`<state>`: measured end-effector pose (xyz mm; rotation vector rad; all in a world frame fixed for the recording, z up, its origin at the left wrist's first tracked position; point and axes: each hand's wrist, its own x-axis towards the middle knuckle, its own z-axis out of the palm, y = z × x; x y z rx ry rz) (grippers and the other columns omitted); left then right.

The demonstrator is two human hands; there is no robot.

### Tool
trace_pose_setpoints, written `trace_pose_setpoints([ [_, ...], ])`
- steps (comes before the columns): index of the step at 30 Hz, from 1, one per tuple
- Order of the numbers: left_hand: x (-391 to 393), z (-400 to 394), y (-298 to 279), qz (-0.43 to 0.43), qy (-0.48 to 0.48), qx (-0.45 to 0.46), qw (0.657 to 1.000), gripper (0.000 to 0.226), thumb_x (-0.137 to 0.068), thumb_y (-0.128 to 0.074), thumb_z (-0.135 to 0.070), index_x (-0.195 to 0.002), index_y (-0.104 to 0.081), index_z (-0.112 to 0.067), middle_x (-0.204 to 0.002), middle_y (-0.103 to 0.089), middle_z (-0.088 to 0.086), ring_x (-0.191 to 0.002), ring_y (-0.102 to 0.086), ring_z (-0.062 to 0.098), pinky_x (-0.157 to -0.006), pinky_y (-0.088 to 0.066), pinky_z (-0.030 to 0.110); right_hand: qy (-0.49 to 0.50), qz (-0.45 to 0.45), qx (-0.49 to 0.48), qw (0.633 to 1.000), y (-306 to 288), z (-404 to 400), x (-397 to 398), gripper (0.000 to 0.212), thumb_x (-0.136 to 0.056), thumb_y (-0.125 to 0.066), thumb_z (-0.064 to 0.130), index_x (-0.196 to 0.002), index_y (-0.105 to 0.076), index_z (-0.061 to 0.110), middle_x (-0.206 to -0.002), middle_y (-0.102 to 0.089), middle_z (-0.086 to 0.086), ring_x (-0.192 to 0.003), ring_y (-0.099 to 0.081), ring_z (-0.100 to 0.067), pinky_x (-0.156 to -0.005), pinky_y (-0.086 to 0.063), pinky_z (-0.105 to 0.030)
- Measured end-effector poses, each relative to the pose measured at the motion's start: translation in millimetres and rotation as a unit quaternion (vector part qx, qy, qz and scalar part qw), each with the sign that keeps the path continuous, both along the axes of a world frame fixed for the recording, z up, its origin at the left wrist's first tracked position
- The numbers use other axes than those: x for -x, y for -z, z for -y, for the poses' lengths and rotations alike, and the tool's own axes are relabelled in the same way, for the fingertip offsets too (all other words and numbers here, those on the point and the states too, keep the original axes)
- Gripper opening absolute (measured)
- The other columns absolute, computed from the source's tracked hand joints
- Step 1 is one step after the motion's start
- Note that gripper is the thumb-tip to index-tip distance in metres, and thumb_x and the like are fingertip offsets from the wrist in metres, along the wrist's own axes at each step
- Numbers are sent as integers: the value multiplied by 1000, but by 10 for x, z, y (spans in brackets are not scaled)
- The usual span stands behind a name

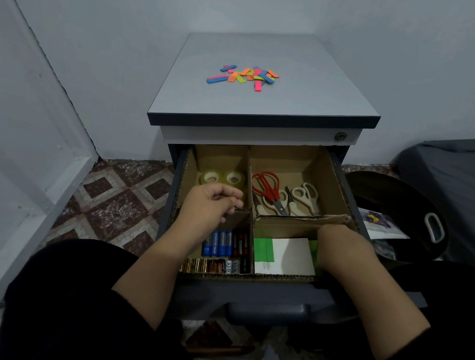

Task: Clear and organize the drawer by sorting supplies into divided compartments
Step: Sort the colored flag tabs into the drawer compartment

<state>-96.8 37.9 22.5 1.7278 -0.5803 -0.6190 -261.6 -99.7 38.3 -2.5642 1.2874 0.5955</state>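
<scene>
The open drawer (344,188) holds a cardboard divider (300,215) with several compartments. Two clear tape rolls (221,178) lie in the back left one. Red and cream scissors (281,196) fill the back right one. Batteries (220,244) lie in the front left, green and white paper pads (284,255) in the front right. My left hand (213,203) hovers over the wall between the two left compartments, fingers curled, with nothing visible in it. My right hand (340,249) reaches down into the front right compartment beside the pads, its fingers hidden.
A loose heap of coloured sticky flags (243,75) lies on the cabinet top (198,99). A black basin (402,214) with a white handle stands on the floor to the right, beside dark bedding (459,179). Walls close in on the left and behind.
</scene>
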Motion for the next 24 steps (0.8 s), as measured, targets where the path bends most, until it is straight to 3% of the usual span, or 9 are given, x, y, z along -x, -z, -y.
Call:
trace_pose_setpoints([
  [6, 0, 7, -1, -1, -1, 5, 1000, 20, -93, -54, -3, -98, -69, -14, -90, -72, 2, -66, -57, 0, -55, -44, 14, 2, 11, 11, 1000, -19, 2, 5, 25, -91, -54, 12, -115, -59, 11, -115, -60, -8, -107, -59, -26, -77, -45, -32],
  [12, 4, -5, 7, 0, -3, 1, 1000, 20, -92, -54, -3, -99, -69, -14, -91, -72, 1, -65, -57, -1, -56, -44, 15, 13, 38, 12, 999, 12, -18, -3, 24, -93, -50, 10, -116, -59, 10, -117, -60, -10, -109, -59, -28, -87, -48, -37],
  [18, 6, 6, -4, -4, -4, 1, 1000, 20, -93, -53, -3, -99, -69, -13, -90, -72, 1, -65, -56, -1, -55, -44, 14, 22, 34, 15, 999, -4, -28, -5, 24, -93, -48, 8, -116, -57, 8, -119, -59, -11, -111, -57, -28, -86, -47, -37],
  [21, 10, 5, -12, -5, -3, 2, 1000, 20, -93, -53, -2, -99, -69, -12, -90, -72, 1, -65, -56, 0, -56, -44, 14, 14, 38, 27, 999, -15, -29, 23, 22, -94, -46, 7, -113, -58, 7, -114, -60, -9, -106, -59, -27, -76, -44, -33],
  [24, 11, 8, -17, -3, -3, 3, 1000, 20, -93, -53, -2, -98, -69, -14, -90, -72, 1, -65, -56, -1, -55, -44, 14, 15, 42, 22, 999, -66, -26, 41, 21, -94, -50, 14, -111, -59, 8, -111, -61, -9, -102, -59, -26, -76, -43, -32],
])
